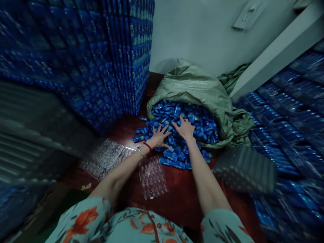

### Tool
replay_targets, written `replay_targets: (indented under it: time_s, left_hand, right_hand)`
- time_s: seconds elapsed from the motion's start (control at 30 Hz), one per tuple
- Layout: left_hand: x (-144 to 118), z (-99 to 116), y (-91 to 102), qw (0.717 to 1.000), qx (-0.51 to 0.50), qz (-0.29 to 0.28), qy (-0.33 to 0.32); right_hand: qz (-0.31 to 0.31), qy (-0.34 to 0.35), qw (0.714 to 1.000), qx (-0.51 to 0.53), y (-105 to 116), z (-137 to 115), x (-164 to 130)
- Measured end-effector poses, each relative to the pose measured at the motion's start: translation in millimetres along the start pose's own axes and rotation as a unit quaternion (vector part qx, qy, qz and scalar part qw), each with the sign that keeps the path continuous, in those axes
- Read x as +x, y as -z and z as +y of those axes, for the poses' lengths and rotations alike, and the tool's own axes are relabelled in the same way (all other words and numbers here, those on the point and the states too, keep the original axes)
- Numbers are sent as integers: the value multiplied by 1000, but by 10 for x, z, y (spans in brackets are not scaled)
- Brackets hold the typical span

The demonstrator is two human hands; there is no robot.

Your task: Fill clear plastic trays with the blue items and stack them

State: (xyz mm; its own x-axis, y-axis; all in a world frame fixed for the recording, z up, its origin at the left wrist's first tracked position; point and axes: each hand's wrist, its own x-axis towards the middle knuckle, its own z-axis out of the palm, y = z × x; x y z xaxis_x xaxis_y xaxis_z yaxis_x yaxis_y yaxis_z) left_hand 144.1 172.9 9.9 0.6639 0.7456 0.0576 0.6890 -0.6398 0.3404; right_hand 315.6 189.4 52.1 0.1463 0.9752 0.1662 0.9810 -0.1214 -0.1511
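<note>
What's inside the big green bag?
The green bag holds lots of little blue packets, spilling onto the red table. Both hands rest on them. Deeper inside is covered by the bag's cloth.

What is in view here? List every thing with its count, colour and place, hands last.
small packets: too many to count, blue, spilling from the sack onto the table
sack: one, pale green, open, at the far side against the wall
table: one, dark red-brown, under everything
clear plastic trays: at least two, transparent, near left and centre
stacked packs: many, blue, piled high left; more at right
wall socket: one, white, upper right wall
left hand: fingers spread, flat on the packets; bracelets at wrist
right hand: fingers spread, flat on the packets
</note>
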Motion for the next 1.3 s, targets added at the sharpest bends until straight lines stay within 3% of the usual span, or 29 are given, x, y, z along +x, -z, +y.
replay_targets:
  time_s: [0.1, 0.3, 0.53, 0.7, 0.77, 0.87, 0.93, 1.03, 1.13, 1.3]
  left_hand:
    - [-100, -109, -48, 1000, -5, -15, 24]
    - [-624, -138, -167, 999, -19, -4, 51]
    - [-982, -84, -273, 996, -19, 58, 64]
    - [-1422, -29, -146, 989, -53, 125, 52]
    - [-1719, 39, -101, 993, -80, 82, 14]
    - [-2170, 198, -166, 995, -82, -38, -40]
    - [-2375, 324, -303, 996, -50, -62, -27]
    - [-2470, 500, -538, 998, 12, -46, 34]
    - [-2406, 611, -660, 995, 51, -51, 69]
    - [-2352, 623, -584, 997, 28, -64, 38]
  right_hand:
    - [-3, 28, 1000, -7, -121, -112, -123]
    - [23, 77, 997, 19, -341, -335, -408]
    - [54, 154, 983, 81, -497, -434, -679]
    - [83, 212, 956, 184, -404, -347, -968]
    - [124, 176, 949, 231, -358, -218, -1217]
    - [158, 104, 945, 266, -359, 2, -1697]
    - [108, 111, 961, 231, -413, 94, -1988]
    - [0, 151, 979, 135, -534, 97, -2207]
    - [-36, 129, 988, 74, -620, 28, -2134]
    - [-52, 132, 988, 66, -570, 100, -1905]
